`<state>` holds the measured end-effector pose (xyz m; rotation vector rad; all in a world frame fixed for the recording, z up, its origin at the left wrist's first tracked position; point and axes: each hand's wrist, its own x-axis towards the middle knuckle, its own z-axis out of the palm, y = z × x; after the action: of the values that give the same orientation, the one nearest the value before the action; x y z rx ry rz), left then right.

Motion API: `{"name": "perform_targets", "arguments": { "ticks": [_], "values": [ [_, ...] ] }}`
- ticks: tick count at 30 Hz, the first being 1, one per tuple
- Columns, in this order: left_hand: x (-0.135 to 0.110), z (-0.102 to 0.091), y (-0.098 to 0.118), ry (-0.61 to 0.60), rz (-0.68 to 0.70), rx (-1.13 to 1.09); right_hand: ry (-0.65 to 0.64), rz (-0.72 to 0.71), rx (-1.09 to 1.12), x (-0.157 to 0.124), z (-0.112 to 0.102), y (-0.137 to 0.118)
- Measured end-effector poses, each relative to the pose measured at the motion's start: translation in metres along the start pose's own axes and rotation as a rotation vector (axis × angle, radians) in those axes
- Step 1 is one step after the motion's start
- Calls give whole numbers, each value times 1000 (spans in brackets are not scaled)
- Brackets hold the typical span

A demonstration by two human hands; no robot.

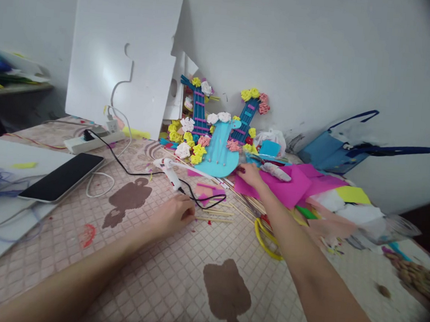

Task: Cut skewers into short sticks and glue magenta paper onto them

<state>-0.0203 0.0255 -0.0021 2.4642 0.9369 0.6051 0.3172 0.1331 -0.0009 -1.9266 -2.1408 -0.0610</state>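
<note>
My left hand rests on the tablecloth with its fingers curled in; what they hold, if anything, is hidden. Just beyond it lies a white hot glue gun with a black cord, and thin wooden sticks are beside its fingers. Farther forward, my right hand reaches to the edge of magenta paper. Its fingers are closed near the base of a light blue guitar-shaped cutout; I cannot make out what is in them. Yellow-handled scissors lie partly under my right forearm.
Dark blue stick frames with paper flowers stand behind the cutout. A phone and a power strip lie left. A white board leans on the wall. A blue bag stands right, behind scattered paper.
</note>
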Motion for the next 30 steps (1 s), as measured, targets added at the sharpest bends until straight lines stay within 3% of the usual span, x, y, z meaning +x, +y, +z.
{"name": "perform_targets", "arguments": {
  "ticks": [9, 15, 18, 23, 30],
  "values": [
    [0, 1, 0, -3, 3, 13, -40, -29, 86, 0, -4, 12],
    [-1, -1, 1, -2, 4, 14, 45, -57, 134, -9, -18, 12],
    [-1, -1, 1, -9, 4, 5, 58, -108, 139, -27, -34, 10],
    [-1, 1, 0, -19, -3, 6, -24, -184, 94, -75, -55, 14],
    [-1, 1, 0, -5, 1, 17, -24, -99, 38, -120, -48, 19]
  ]
}}
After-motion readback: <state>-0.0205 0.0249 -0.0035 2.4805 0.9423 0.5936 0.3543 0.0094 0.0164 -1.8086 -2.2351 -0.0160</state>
